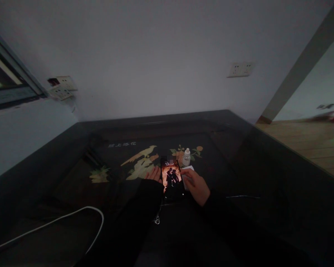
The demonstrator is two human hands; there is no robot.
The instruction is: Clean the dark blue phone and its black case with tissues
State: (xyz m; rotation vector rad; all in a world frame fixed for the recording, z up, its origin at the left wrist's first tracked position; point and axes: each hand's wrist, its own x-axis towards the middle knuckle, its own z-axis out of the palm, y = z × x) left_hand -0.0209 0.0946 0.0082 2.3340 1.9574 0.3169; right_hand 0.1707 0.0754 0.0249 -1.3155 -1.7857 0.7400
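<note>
Left hand (153,173) flat beside the phone (172,178), right hand (197,186) closed on the white pad (188,169): your sweep could topple the bottle (186,157) (just beyond).

Dim room: pale wall (156,55) with sockets (240,69), dark painted table (267,178), window (5,81) left, wooden floor (308,141) right.

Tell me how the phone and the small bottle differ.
The phone lies flat; the bottle stands upright. The phone is dark with a lit screen; the bottle is pale with a white cap. The phone lies between the left hand and right hand; the bottle stands beyond them, untouched. Both rest on the dark table.
</note>
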